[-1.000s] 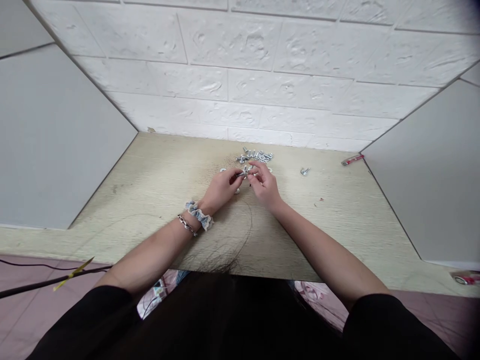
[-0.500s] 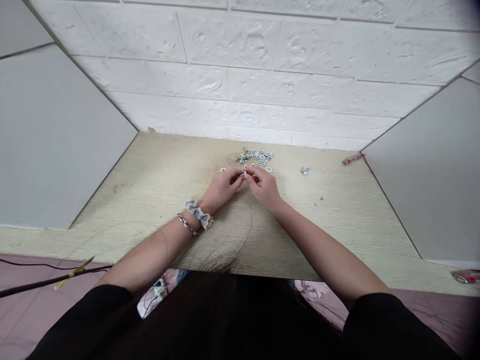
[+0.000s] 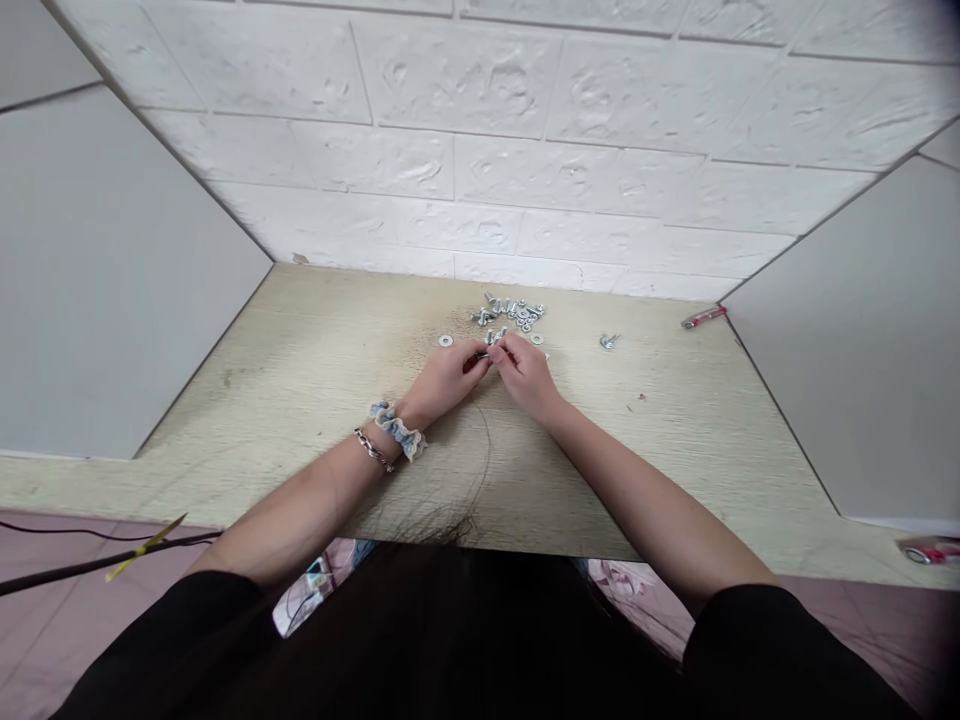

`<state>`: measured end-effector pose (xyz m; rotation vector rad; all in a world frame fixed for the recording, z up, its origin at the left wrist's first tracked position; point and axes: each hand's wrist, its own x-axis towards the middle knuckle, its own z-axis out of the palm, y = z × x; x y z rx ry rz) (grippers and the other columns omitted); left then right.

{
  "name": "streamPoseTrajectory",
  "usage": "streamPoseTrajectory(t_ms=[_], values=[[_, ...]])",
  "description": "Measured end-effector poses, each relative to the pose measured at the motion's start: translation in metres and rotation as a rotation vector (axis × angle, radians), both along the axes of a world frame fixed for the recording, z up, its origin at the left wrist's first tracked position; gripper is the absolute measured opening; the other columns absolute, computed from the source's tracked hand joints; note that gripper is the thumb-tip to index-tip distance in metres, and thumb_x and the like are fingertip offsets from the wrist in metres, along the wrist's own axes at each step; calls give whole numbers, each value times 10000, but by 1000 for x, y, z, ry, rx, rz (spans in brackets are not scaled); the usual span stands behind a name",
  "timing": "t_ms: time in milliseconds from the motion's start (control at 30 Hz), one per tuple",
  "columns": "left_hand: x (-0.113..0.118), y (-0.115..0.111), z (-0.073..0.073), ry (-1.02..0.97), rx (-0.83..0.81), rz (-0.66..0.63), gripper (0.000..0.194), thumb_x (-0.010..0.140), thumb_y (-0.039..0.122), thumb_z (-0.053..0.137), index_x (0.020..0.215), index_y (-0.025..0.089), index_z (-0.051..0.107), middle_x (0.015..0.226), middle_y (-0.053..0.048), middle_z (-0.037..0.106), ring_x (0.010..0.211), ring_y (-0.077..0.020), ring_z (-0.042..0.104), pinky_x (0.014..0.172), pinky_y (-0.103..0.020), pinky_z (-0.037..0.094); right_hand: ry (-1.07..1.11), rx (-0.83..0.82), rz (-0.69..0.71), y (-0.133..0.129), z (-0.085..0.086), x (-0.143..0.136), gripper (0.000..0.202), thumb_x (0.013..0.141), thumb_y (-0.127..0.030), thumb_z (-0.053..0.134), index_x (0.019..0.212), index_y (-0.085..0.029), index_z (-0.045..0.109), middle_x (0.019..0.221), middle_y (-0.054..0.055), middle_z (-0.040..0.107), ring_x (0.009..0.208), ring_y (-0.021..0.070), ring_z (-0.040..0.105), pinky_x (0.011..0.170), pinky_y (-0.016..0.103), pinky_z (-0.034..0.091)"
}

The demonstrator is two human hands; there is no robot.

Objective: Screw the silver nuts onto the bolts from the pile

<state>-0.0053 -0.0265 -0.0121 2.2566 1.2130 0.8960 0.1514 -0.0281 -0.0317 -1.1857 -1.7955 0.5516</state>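
Observation:
Over the pale wooden tabletop (image 3: 300, 370), my left hand (image 3: 446, 378) and my right hand (image 3: 529, 378) meet at the fingertips. My left fingers pinch a small metal bolt, mostly hidden between the hands. The right thumb and index finger are closed at the same piece; what they grip is too small to make out. Just beyond the fingers lies a pile of silver bolts, nuts and washers (image 3: 525, 313). One flat washer (image 3: 446, 341) is left of the hands, another washer (image 3: 537, 339) to the right.
A separate bit of silver hardware (image 3: 608, 341) lies to the right. A red battery-like cylinder (image 3: 703, 318) sits by the right panel, and another red cylinder (image 3: 930, 552) at the front right. A white brick-pattern wall (image 3: 502, 170) closes off the back; grey panels stand on both sides.
The right fingers have curled closer over the small metal piece, and less of it shows. More of the left washer and the bolts beyond the fingertips is now visible.

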Motion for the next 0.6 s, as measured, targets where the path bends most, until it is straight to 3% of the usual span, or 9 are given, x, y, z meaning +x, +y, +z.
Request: streamPoseTrajectory(t_ms=[200, 400, 500, 600], values=[[0, 0, -2, -33, -25, 44, 219, 872, 297, 507, 942, 179, 678, 707, 9, 652, 613, -104, 533, 623, -220, 415, 46, -54, 37, 2, -2, 1, 555, 875, -671, 290, 591, -211, 418, 592, -9, 460, 611, 133, 448, 611, 274, 349], [0, 1, -3, -57, -23, 100, 199, 861, 285, 525, 929, 177, 678, 701, 10, 651, 615, -103, 531, 626, -219, 418, 25, -53, -14, -3, 0, 0, 532, 916, -588, 274, 556, -211, 383, 550, -8, 445, 565, 127, 431, 584, 283, 324], [0, 2, -2, -63, -28, 117, 207, 858, 288, 529, 949, 177, 678, 713, 6, 659, 626, -105, 538, 632, -218, 421, 58, -31, -67, -4, 1, 0, 376, 912, -478, 376, 661, -212, 466, 586, -17, 486, 570, 127, 449, 578, 275, 349], [0, 2, -3, -66, -37, 129, 219, 858, 292, 524, 958, 174, 679, 724, 1, 666, 631, -107, 543, 630, -218, 421, 92, 15, -37, -3, -1, -2, 189, 878, -354, 452, 934, -214, 566, 788, 14, 617, 694, 145, 549, 667, 285, 434]])
